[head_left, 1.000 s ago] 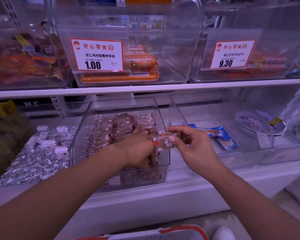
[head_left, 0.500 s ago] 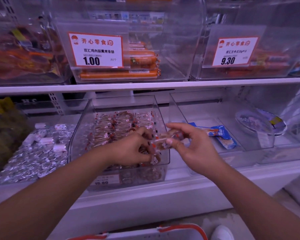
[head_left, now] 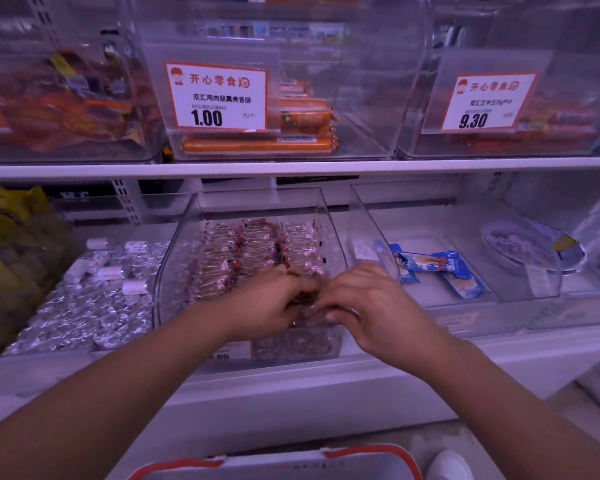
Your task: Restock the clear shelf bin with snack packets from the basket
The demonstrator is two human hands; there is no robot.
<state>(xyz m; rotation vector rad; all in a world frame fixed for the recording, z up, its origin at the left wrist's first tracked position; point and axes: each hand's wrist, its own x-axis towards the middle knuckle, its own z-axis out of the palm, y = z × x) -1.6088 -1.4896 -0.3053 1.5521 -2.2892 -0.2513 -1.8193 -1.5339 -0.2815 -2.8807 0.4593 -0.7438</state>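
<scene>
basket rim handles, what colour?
Red-orange handles on a pale grey basket, bottom edge of the head view, the only view.

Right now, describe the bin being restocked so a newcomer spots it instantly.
Lower shelf, directly below the 1.00 price tag: the clear shelf bin where both hands meet. Only it holds rows of small clear snack packets; foil packs lie left, blue packets right.

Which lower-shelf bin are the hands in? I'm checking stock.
The middle clear bin, holding rows of brown snack packets; the bin to its right holds only blue packets.
</scene>
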